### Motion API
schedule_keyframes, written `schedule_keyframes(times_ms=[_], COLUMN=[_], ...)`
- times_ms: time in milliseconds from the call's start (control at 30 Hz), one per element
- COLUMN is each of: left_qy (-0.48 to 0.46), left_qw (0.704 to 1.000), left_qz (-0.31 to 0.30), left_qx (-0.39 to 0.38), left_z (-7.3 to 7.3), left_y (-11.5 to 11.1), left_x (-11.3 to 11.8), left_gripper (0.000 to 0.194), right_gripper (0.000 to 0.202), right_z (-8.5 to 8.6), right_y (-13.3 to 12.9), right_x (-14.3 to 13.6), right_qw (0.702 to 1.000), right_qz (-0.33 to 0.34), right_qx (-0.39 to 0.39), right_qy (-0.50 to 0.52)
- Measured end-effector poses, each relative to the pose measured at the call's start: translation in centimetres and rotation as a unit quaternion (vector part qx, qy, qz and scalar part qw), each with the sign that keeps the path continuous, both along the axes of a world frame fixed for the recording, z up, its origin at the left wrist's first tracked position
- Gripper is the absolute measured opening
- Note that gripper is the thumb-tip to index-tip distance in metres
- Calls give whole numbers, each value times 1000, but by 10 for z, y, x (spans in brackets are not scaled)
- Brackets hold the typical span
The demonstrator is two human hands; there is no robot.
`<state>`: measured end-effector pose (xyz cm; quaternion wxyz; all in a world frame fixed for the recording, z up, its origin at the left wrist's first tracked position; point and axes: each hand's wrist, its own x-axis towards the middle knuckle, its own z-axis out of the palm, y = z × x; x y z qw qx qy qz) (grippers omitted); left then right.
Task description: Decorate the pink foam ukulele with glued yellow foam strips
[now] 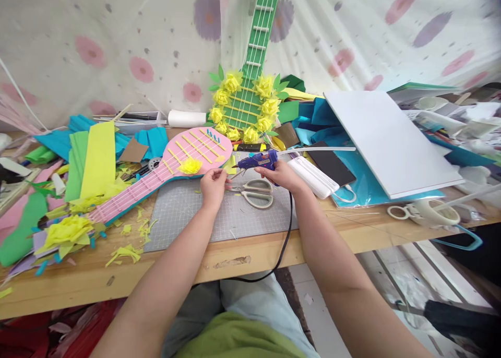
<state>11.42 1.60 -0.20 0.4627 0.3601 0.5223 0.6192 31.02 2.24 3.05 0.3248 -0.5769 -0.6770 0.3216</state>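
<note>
My right hand (284,176) is wrapped round a blue hot glue gun (258,160), its nozzle pointing left and a long white glue stick (319,150) jutting from its back. Just left of the nozzle, my left hand (213,188) is closed in a pinch; what its fingertips hold is too small to make out. A bit of yellow paper (230,165) shows beside those fingertips. Scissors (257,193) lie beneath the hands on a grey cutting mat (176,219). Behind my left hand rests a pink paper guitar (172,165) with a yellow paper flower (190,165) on its body.
A green paper guitar (250,94) ringed with yellow flowers stands against the curtain. Coloured crepe paper (98,157) and scraps crowd the left. A white board (387,144), a phone (332,164) and a tape roll (436,212) lie right. The gun's black cord (287,235) hangs over the table edge.
</note>
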Motion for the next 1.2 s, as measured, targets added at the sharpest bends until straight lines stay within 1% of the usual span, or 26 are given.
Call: schedule_keyframes(times_ms=[267,567,867,1200], left_qy=[-5,-4,4,11], left_qw=[1000,1000,1000,1000], left_qz=[-2,-7,-9,-12], left_qx=[4,6,10,11], left_z=[0,2,-1,0], left_y=[-1,-1,-2,-3], left_x=[1,2,2,3], left_gripper=[10,9,8,8], right_gripper=[47,43,43,42], right_z=[-3,4,4,7], right_y=[2,-1,-2,-2], right_x=[0,-3,-5,-6], right_qw=[1000,999,1000,1000], right_qz=[-6,-13,-15,-12], right_qx=[4,-7,-8,-5], right_qy=[-9,-29,-23,-26])
